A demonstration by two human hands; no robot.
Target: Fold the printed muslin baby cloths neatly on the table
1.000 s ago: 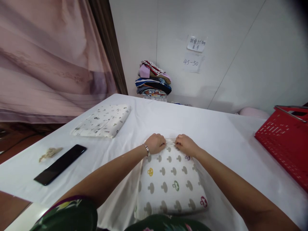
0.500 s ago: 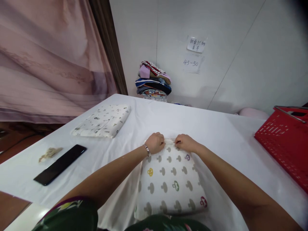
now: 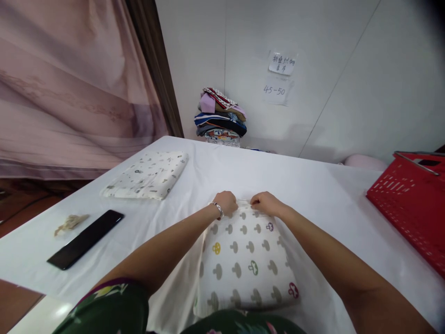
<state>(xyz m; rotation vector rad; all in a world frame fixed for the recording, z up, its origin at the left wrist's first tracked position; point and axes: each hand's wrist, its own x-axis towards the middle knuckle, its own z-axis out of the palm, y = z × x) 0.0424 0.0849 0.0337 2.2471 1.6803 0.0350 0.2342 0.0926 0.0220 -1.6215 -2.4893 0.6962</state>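
A folded white cloth printed with grey and coloured mushrooms (image 3: 245, 262) lies on the white-covered table (image 3: 295, 185) right in front of me. My left hand (image 3: 226, 202), with a silver bracelet at the wrist, is closed and pinches the cloth's far edge. My right hand (image 3: 266, 203) is closed on the same far edge, a little to the right. The two hands sit close together, with a small gap between them.
A second folded patterned cloth (image 3: 148, 175) lies at the left back of the table. A black phone (image 3: 85, 238) and a small beige scrap (image 3: 69, 223) lie at the left. A red plastic basket (image 3: 413, 199) stands at the right. Stacked folded clothes (image 3: 220, 118) sit by the wall.
Both hands have shifted slightly away from me along the cloth's far edge, and the left wrist has turned a little. The cloth stays in place.
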